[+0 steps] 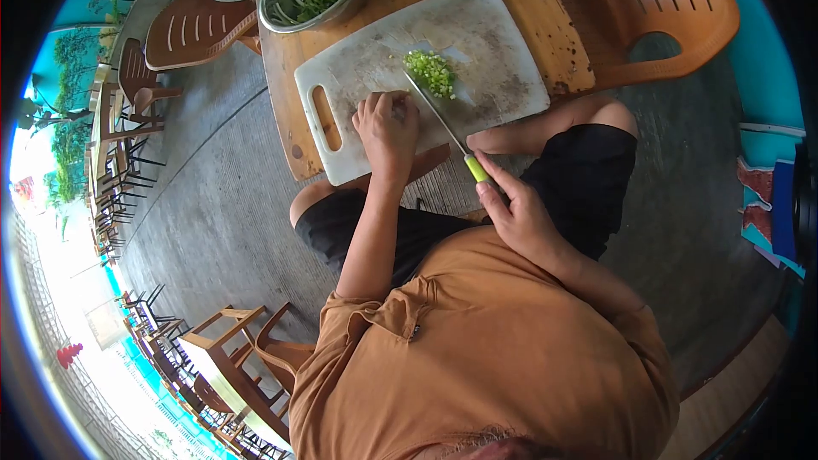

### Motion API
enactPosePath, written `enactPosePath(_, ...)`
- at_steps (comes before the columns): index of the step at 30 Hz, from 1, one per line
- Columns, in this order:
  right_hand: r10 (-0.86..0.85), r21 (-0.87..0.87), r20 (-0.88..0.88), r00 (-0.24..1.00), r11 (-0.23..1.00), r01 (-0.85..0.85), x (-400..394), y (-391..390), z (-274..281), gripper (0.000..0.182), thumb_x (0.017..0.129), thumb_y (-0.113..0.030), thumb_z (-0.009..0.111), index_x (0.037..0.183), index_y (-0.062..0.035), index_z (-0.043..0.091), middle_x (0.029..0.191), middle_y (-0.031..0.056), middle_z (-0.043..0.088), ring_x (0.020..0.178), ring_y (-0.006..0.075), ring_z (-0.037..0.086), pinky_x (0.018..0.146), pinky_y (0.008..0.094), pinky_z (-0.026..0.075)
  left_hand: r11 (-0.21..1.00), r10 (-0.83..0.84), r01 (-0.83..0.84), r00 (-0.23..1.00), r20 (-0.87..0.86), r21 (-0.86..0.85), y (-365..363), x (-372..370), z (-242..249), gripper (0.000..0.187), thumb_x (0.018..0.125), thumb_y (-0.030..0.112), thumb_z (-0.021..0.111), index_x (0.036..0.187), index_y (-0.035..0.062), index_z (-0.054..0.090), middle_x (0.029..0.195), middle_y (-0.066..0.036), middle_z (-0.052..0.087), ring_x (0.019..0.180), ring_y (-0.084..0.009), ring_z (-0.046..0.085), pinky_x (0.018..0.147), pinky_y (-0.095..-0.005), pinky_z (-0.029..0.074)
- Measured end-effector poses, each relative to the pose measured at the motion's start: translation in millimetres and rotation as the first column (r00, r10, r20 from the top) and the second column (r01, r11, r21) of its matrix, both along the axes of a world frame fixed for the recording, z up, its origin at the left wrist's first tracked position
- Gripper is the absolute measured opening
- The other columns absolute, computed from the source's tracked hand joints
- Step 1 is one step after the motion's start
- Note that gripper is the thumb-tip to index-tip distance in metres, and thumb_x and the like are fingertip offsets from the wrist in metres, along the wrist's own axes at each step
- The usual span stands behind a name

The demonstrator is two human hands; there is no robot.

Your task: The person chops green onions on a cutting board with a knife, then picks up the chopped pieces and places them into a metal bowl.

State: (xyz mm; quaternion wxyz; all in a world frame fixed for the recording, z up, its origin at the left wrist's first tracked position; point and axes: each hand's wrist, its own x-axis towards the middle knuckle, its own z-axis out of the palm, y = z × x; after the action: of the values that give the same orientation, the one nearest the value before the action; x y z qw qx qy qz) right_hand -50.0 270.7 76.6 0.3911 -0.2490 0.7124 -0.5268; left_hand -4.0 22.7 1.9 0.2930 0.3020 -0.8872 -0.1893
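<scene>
My right hand [518, 213] is wrapped round the green handle of a knife [441, 122]. The blade points up and left over the cutting board, its tip at the edge of a small pile of chopped green pieces [432, 73], which look like scallion. My left hand [388, 129] rests on the white cutting board [341, 70], left of the blade. Its fingers are curled under, and whatever they may hold is hidden. The worn, stained board lies at a slant on a wooden table [521, 2], its handle slot towards the left.
A metal bowl [269, 2] with leafy greens and pale stalks stands at the table's far left. An orange chair [673, 0] is at the right, a brown chair [200, 24] at the left. More tables and chairs line the left side of the concrete floor [221, 179].
</scene>
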Motion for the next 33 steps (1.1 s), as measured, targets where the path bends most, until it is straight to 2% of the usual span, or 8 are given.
enactPosePath(3,0.007,-0.062,-0.016,1.0,0.998,-0.007,-2.9,7.2,-9.1,0.051,0.11,-0.018,0.061,0.156,0.0029,0.052,0.131,0.027,0.073,0.111,0.0245,0.075,0.093,0.0328,0.056,1.0,-0.008,0.008,1.0,0.005,-0.006,0.0,0.6,0.9,0.01,0.09,0.014,0.078,0.099,0.0082,0.077,0.098,-0.008,0.07,0.1,-0.031,0.065,0.097,-0.0453,0.045)
enactPosePath(9,0.004,-0.155,-0.109,0.994,0.988,-0.021,0.7,12.4,-13.1,0.05,0.111,-0.017,0.06,0.155,0.0049,0.051,0.141,0.0268,0.068,0.116,0.0231,0.073,0.097,0.0324,0.056,1.0,-0.007,0.007,1.0,0.015,0.024,0.1,-2.0,1.3,0.01,0.091,0.012,0.076,0.1,0.0074,0.078,0.101,-0.009,0.071,0.102,-0.0315,0.065,0.097,-0.0458,0.045)
enactPosePath(16,-0.002,-0.135,-0.094,0.996,0.991,-0.011,1.4,16.7,-8.3,0.05,0.111,-0.016,0.061,0.155,0.005,0.052,0.139,0.0274,0.069,0.117,0.0222,0.073,0.096,0.0327,0.056,1.0,-0.007,0.006,1.0,0.027,0.027,-0.1,-1.6,2.6,0.01,0.09,0.011,0.076,0.099,0.0067,0.078,0.101,-0.009,0.071,0.103,-0.0314,0.065,0.096,-0.0454,0.045)
enactPosePath(19,0.013,-0.061,0.057,0.998,0.998,-0.009,-0.2,14.6,-9.1,0.05,0.11,-0.017,0.061,0.155,0.0045,0.052,0.137,0.028,0.07,0.118,0.0253,0.074,0.096,0.0338,0.057,1.0,-0.006,0.005,0.999,0.033,0.029,-1.8,-0.8,3.0,0.011,0.091,0.011,0.076,0.1,0.0063,0.078,0.1,-0.008,0.072,0.101,-0.03,0.066,0.096,-0.0446,0.046)
enactPosePath(21,0.013,-0.129,-0.174,0.985,0.991,-0.036,-0.8,7.2,-13.6,0.05,0.11,-0.018,0.061,0.154,0.0043,0.053,0.136,0.0291,0.07,0.12,0.032,0.074,0.098,0.0356,0.056,1.0,-0.008,0.007,0.999,0.037,0.022,-1.9,-0.4,2.2,0.012,0.091,0.012,0.076,0.102,0.006,0.079,0.098,-0.007,0.072,0.1,-0.0286,0.067,0.096,-0.0438,0.046)
enactPosePath(28,0.025,-0.09,-0.12,0.992,0.995,-0.036,4.3,-1.3,-11.2,0.05,0.11,-0.017,0.061,0.155,0.0027,0.052,0.137,0.0307,0.068,0.125,0.0386,0.071,0.102,0.0387,0.055,1.0,0.004,-0.004,1.0,0.023,0.014,-1.9,1.0,-1.1,0.01,0.09,0.011,0.076,0.1,0.0069,0.076,0.098,-0.008,0.071,0.099,-0.0304,0.066,0.095,-0.0446,0.046)
enactPosePath(31,-0.004,-0.131,-0.268,0.964,0.991,-0.033,6.9,8.2,-11.0,0.051,0.109,-0.017,0.062,0.155,0.0025,0.052,0.136,0.0313,0.068,0.122,0.0399,0.071,0.101,0.0395,0.056,1.0,0.004,-0.004,1.0,0.006,0.025,-1.7,2.4,-1.5,0.01,0.09,0.01,0.077,0.098,0.0068,0.075,0.097,-0.009,0.07,0.098,-0.0313,0.064,0.094,-0.0452,0.045)
enactPosePath(33,0.041,-0.014,-0.178,0.983,0.999,-0.044,6.5,9.8,-2.4,0.05,0.109,-0.016,0.063,0.154,0.0035,0.052,0.134,0.0311,0.068,0.12,0.0412,0.071,0.1,0.0402,0.056,1.0,-0.002,0.001,1.0,0.011,0.026,-0.3,0.5,-1.3,0.01,0.089,0.01,0.077,0.098,0.0068,0.075,0.097,-0.009,0.07,0.097,-0.0312,0.064,0.094,-0.0451,0.045)
